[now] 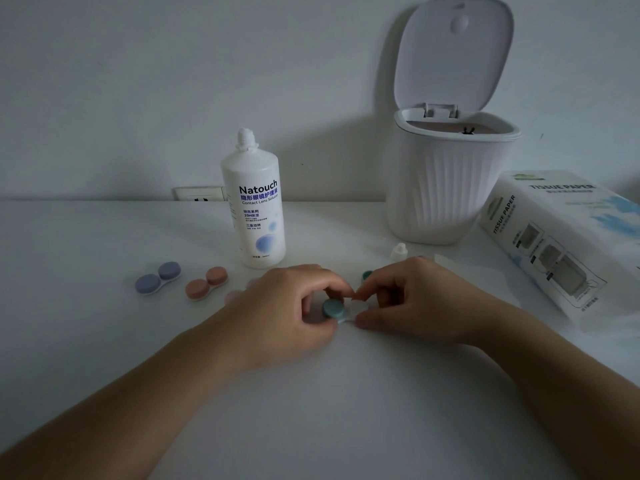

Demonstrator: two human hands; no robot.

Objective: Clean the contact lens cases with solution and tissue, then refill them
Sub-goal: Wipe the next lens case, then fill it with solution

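Note:
A green contact lens case (pixel 341 311) lies on the white table at the centre. My left hand (pixel 294 303) grips its green-capped left side. My right hand (pixel 408 296) pinches the uncapped white right side. A loose green cap (pixel 367 274) sits just behind my right hand. The open solution bottle (pixel 254 202) stands behind my hands, and its small white cap (pixel 399 251) lies to the right. A blue case (pixel 158 277) and an orange case (pixel 206 283) rest at the left, both capped. A pale pink case (pixel 239 292) shows partly behind my left hand.
A white ribbed bin (pixel 446 181) with its lid raised stands at the back right. A tissue paper pack (pixel 561 237) lies at the right edge, with a tissue sheet (pixel 464 268) spread beside it. A wall socket (pixel 199 193) sits behind the table.

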